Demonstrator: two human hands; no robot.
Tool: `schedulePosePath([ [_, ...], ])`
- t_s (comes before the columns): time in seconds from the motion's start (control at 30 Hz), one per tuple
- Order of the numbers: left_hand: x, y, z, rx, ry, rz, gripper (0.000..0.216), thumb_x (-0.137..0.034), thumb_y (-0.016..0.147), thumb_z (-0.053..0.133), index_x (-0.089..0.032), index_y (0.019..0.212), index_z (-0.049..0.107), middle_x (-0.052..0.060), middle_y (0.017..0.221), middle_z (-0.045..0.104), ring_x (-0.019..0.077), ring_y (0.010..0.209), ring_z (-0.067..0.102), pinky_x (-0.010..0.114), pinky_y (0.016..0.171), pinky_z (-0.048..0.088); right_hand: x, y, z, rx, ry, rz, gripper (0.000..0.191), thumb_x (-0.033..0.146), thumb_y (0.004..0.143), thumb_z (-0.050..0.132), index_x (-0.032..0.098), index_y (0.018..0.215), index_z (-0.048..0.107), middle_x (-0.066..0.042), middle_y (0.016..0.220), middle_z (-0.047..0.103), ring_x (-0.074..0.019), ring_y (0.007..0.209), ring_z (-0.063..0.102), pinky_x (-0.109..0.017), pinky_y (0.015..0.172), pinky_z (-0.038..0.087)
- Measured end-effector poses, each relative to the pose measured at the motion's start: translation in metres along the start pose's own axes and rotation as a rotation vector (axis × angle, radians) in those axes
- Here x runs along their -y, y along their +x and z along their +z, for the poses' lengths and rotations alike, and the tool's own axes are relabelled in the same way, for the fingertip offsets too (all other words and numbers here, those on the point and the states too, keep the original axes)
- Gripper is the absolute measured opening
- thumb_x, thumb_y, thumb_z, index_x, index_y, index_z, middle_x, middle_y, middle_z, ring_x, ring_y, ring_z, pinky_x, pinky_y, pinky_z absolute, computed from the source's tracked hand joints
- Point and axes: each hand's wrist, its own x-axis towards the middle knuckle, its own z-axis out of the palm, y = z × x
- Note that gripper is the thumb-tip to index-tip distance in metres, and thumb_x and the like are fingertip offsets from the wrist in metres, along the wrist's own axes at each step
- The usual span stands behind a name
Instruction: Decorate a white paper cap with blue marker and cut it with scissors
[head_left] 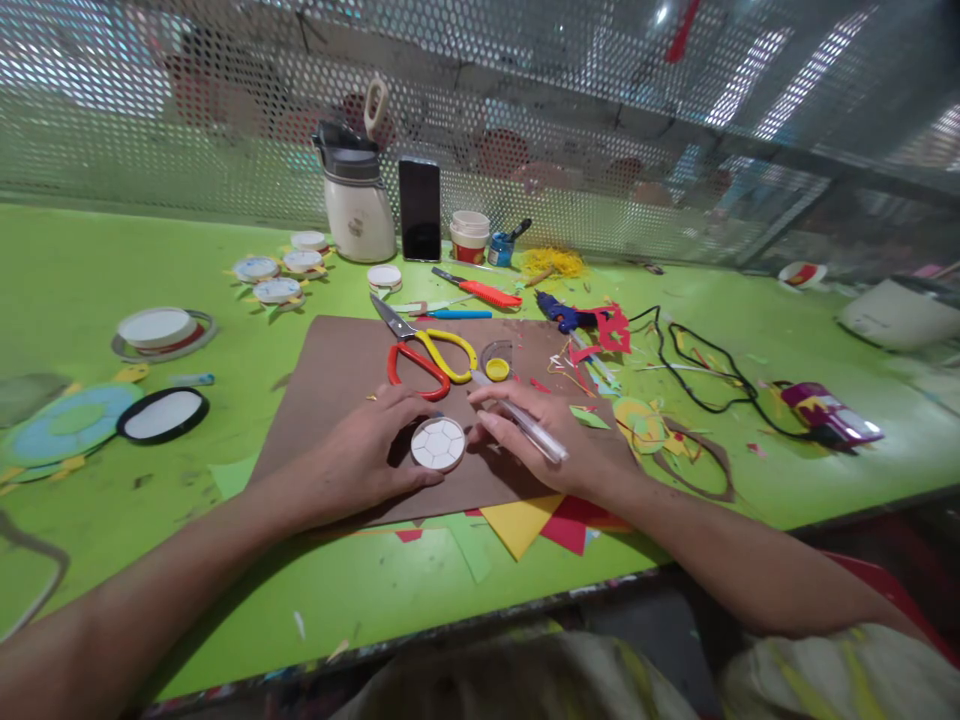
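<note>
A small white round lid [438, 443] with a hexagon pattern drawn on it lies on a brown cardboard sheet [330, 380]. My left hand [367, 450] curls round its left side, fingers touching it. My right hand [536, 430] rests just right of the lid, fingers closed on a clear pen [525, 420] that lies across them, its tip pointing up-left. Red and yellow scissors [424, 355] lie on the cardboard just beyond my hands, beside a small yellow cap [497, 368].
On the green table [90, 270]: a white jug [358, 200], a black phone [419, 210], paint pots [470, 238], a blue glue gun [566, 315] with black cord [697, 370], several decorated lids [277, 270], paper scraps [525, 520]. Perforated metal screen behind.
</note>
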Motion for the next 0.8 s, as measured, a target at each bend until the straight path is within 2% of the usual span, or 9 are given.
schedulePosePath([
  [0.43, 0.0009, 0.0001, -0.0005, -0.017, 0.007, 0.015, 0.053, -0.053, 0.079, 0.068, -0.018, 0.119, 0.065, 0.014, 0.124, 0.066, 0.0357, 0.116, 0.059, 0.047, 0.096, 0.05, 0.0007, -0.0005, 0.0005, -0.022, -0.009, -0.013, 0.02, 0.025, 0.099, 0.052, 0.017, 0.116, 0.06, -0.005, 0.086, 0.076, -0.0165, 0.078, 0.072, -0.03, 0.073, 0.053],
  [0.8, 0.0007, 0.0002, -0.0005, -0.031, 0.001, 0.013, 0.053, -0.052, 0.078, 0.07, -0.021, 0.121, 0.066, 0.013, 0.126, 0.068, 0.0364, 0.118, 0.059, 0.048, 0.097, 0.05, -0.002, -0.0007, 0.0009, -0.008, 0.004, -0.023, 0.019, 0.025, 0.099, 0.053, 0.019, 0.116, 0.06, -0.004, 0.087, 0.077, -0.0164, 0.079, 0.073, -0.029, 0.072, 0.054],
])
